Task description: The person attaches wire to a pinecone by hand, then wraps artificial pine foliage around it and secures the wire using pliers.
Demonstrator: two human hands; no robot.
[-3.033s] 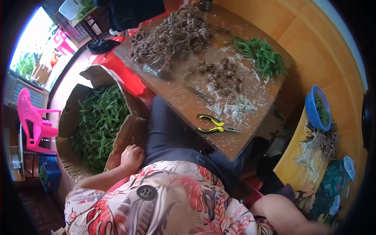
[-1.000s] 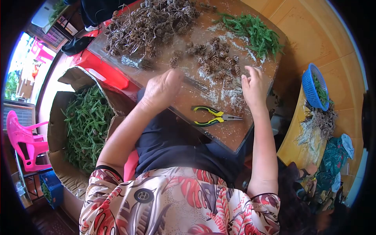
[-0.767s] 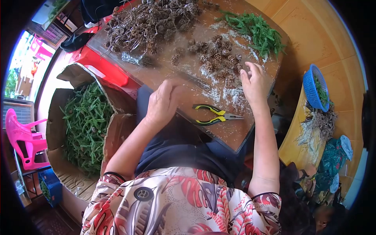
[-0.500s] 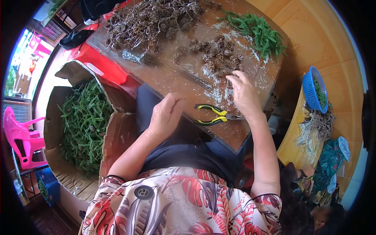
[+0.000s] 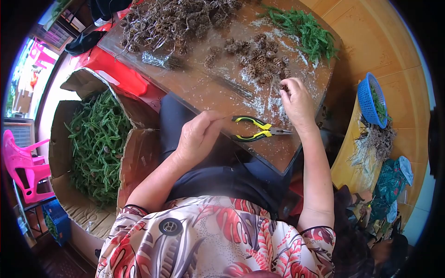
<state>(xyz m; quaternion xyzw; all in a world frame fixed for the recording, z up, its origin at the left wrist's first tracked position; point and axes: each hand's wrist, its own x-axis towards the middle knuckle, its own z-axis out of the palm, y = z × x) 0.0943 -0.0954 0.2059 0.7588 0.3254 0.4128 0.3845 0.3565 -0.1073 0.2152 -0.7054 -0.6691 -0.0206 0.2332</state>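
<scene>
My right hand [image 5: 299,107] is over the right part of the table, its fingertips closed round a small brown pine cone [image 5: 284,87]. Just beyond it lies a loose group of pine cones [image 5: 264,64] among white flakes. My left hand [image 5: 198,135] is at the near table edge, thumb and fingers pinched together; a faint thin strand seems to stick out, too fine to name. Between the hands, pliers [image 5: 255,129] with yellow and black handles lie on the table. Thin dark wires [image 5: 234,87] rest beyond them.
The brown table [image 5: 194,88] bears a heap of cones on twigs [image 5: 181,23], a silvery-wrapped bundle [image 5: 157,60] and green sprigs [image 5: 308,37]. A cardboard box [image 5: 60,153] of greenery stands left. At right are a blue basket [image 5: 366,104] and another person's hand [image 5: 366,196].
My right hand has moved slightly right and nearer me, away from the cone group, and a pine cone now shows in its fingertips. My left hand has barely moved.
</scene>
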